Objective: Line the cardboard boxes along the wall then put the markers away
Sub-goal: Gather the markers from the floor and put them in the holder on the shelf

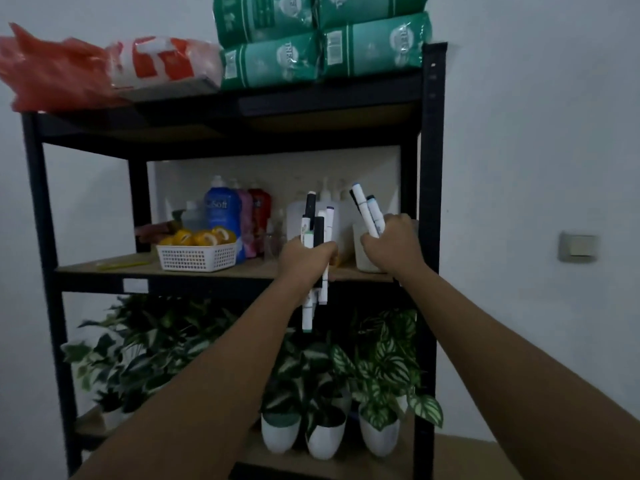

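While both fists are closing around bundles of markers at the middle shelf (242, 268), the left hand (306, 258) is gripping an uneven cluster (315, 233); the right hand (393, 245) is holding several markers (367, 213) over what appears to be a white cup (363, 258). Loose lower markers may be slipping free.

A black metal shelf rack (431, 140) stands against the wall. Its top shelf carries green packs (322, 39) and red bags (52, 74); the middle shelf holds bottles (223, 211), a white basket (197, 257) and a cup (363, 251). Potted plants (377, 393) sit on the lower shelf.
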